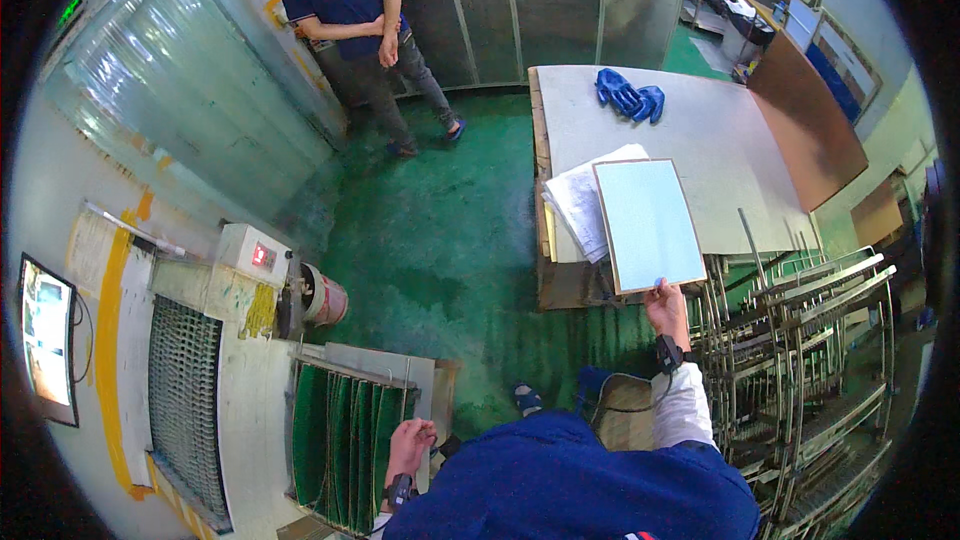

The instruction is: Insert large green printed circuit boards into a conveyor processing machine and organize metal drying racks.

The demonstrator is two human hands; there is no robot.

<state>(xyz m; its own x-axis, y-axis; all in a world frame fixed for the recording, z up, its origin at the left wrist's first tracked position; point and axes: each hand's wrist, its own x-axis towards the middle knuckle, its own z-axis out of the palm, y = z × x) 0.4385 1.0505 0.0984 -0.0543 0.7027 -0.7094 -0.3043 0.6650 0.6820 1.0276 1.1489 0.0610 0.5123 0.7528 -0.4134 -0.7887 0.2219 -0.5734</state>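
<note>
My right hand (666,310) grips the near edge of a light blue rectangular panel (650,225) with a thin brown border. The panel is held out over the near edge of the table, partly covering a stack of white papers (583,202). My left hand (410,443) is low at my left side, fingers curled in, beside a rack of upright green boards (345,440). Whatever those fingers may hold is too small to make out. Both wrists carry a dark strapped device.
On the pale-topped table (700,130) lie blue gloves (630,97), with a brown board (808,115) standing at its right. Metal racks (810,370) crowd my right side. Ahead left, another person (345,0) stands, hands behind the back. A bucket (325,297) stands beside the machine (255,252).
</note>
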